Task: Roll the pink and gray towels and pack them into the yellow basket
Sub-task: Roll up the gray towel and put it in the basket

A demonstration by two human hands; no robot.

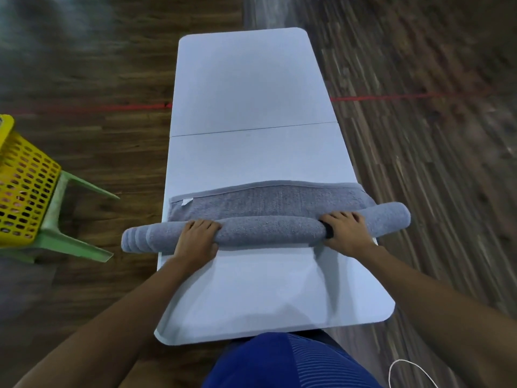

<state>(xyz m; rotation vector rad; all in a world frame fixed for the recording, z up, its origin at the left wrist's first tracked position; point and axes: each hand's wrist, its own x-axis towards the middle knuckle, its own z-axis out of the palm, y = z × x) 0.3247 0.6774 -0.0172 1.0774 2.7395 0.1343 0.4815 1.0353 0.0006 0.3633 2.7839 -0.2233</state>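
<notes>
- Two bare hands are laid on one gray terry towel (pixel 268 233), partly rolled into a long roll that is set across the white rectangular folding table (pixel 251 93), axis from 9 to 3 o'clock.
- The left hand (pixel 195 238) is curled over the roll toward its 9 o'clock end, fingers over the top, thumb on the near side; the roll is gripped.
- The right hand (pixel 345 231) is curled over it likewise toward 3 o'clock, also gripping; a small black item (pixel 330 232) is seen by the thumb, not identifiable.
- Both roll ends are carried past the table's edges.
- The unrolled rest of the towel is spread flat at 12 o'clock of the roll, w/ a white tag (pixel 187 202) at its 10 o'clock corner.
- The yellow perforated plastic basket (pixel 25 191) is seen at 9 o'clock, well apart from the table, set on a pale green plastic chair (pixel 70 236).
- A red line (pixel 391 97) is marked on the dark wood-plank floor (pixel 112 65).
</notes>
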